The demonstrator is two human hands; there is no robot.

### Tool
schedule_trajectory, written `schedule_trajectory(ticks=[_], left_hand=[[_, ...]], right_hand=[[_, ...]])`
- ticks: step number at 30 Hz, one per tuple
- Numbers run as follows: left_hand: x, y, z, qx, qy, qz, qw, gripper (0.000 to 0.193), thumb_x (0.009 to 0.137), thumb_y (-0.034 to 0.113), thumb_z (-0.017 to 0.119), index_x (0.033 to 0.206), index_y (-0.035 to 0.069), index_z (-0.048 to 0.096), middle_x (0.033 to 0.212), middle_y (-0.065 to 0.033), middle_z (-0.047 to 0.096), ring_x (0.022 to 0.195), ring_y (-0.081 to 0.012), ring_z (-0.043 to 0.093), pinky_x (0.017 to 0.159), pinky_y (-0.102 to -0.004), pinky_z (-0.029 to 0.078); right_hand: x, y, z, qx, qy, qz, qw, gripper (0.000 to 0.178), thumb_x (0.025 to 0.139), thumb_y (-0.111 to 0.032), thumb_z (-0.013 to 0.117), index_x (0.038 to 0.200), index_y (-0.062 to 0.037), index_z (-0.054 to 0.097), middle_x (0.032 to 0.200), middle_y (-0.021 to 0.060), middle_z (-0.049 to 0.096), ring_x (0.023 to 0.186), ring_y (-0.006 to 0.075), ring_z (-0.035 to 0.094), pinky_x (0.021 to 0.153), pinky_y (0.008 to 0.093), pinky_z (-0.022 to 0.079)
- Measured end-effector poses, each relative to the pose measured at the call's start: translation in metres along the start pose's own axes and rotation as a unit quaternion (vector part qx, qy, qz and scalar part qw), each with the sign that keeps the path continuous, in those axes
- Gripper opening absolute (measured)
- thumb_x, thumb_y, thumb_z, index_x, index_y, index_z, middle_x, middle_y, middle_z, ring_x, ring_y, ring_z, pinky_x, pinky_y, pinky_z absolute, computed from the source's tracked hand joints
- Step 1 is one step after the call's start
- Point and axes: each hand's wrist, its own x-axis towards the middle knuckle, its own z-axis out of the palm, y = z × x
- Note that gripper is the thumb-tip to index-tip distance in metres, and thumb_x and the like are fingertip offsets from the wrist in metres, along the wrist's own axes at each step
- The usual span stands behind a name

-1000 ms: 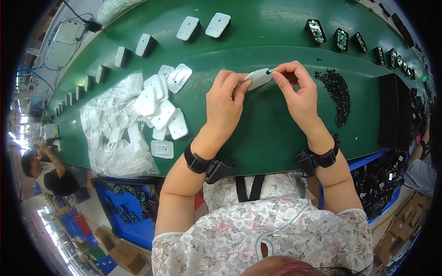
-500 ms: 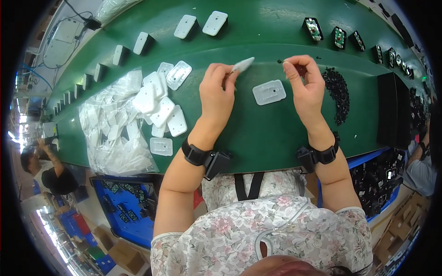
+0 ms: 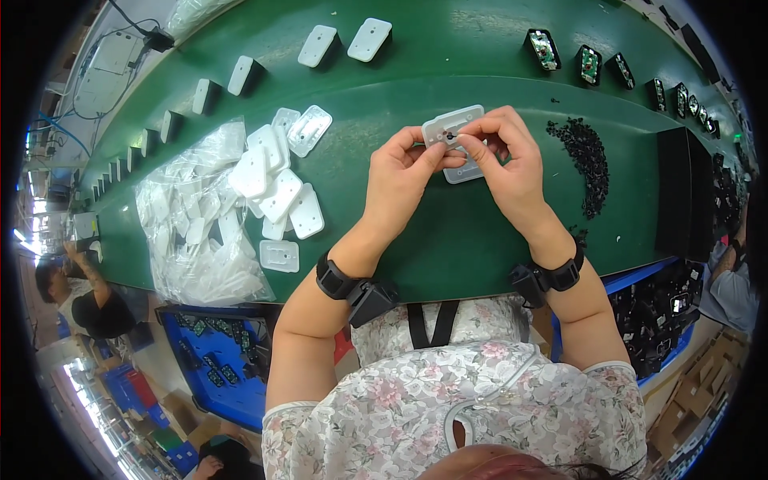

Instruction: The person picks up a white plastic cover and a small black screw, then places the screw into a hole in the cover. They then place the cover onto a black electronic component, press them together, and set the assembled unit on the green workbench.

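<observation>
My left hand point(image 3: 400, 176) grips a white plastic cover point(image 3: 464, 118) by its near left edge, tilted above the table. Over the cover's inner side, the thumb and fingers of my right hand point(image 3: 508, 156) pinch a small black part point(image 3: 450, 137) near a hole in it; its exact kind is too small to make out. Partly hidden below my hands, a second white cover point(image 3: 462, 174) lies on the green table point(image 3: 384, 256). To the right of my right hand is a heap of small black parts point(image 3: 588, 164).
Loose white covers point(image 3: 282, 194) and a clear bag of covers point(image 3: 196, 248) lie left. Black cases with white lids point(image 3: 370, 40) line the far left; open cases with green circuit boards point(image 3: 544, 50) line the far right. Blue trays point(image 3: 212, 396) sit below the table edge.
My left hand has moved right and turned the cover to show its broad side. My right hand has come left and down to the cover. A person's arm now shows at lower left.
</observation>
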Motion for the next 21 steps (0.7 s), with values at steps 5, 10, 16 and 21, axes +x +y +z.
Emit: schedule_trajectory(ticks=[5,10,16,21], left_hand=[[-0.0013,-0.0014,0.0006,0.005,-0.016,0.014,1.000,0.015,0.091,0.003,0.052,0.103,-0.007,0.054,0.094,-0.0132,0.064,0.085,-0.0178,0.066,0.077,-0.0269,0.053],[-0.0014,-0.0016,0.0015,-0.005,-0.016,0.027,1.000,0.015,0.092,0.003,0.052,0.103,-0.007,0.053,0.094,-0.0133,0.064,0.084,-0.0174,0.066,0.076,-0.0272,0.053],[-0.0010,-0.0055,0.0021,-0.002,-0.015,0.044,0.999,0.013,0.092,0.002,0.052,0.101,-0.006,0.053,0.094,-0.0126,0.063,0.083,-0.0169,0.066,0.075,-0.0266,0.053],[-0.0014,-0.0065,0.0035,0.001,-0.019,0.066,0.998,0.011,0.091,0.002,0.052,0.099,-0.006,0.053,0.093,-0.0115,0.063,0.083,-0.0167,0.066,0.075,-0.0264,0.053]], right_hand=[[0.0002,-0.0005,0.0012,-0.024,0.006,-0.012,1.000,0.007,0.081,-0.008,0.066,0.085,-0.0042,0.062,0.082,-0.0006,0.051,0.067,0.0076,0.044,0.057,0.0206,0.033],[-0.0006,0.0018,0.0001,-0.047,0.000,-0.023,0.999,0.007,0.082,-0.008,0.065,0.084,-0.0034,0.061,0.080,0.0007,0.051,0.067,0.0086,0.044,0.057,0.0214,0.034],[-0.0006,0.0012,0.0007,-0.075,-0.008,-0.035,0.997,0.007,0.081,-0.007,0.066,0.083,-0.0030,0.060,0.078,0.0024,0.050,0.066,0.0102,0.045,0.056,0.0221,0.035],[-0.0015,0.0013,0.0026,-0.090,0.019,-0.047,0.995,0.007,0.080,-0.005,0.066,0.082,-0.0032,0.059,0.076,0.0023,0.051,0.063,0.0102,0.046,0.054,0.0223,0.036]])
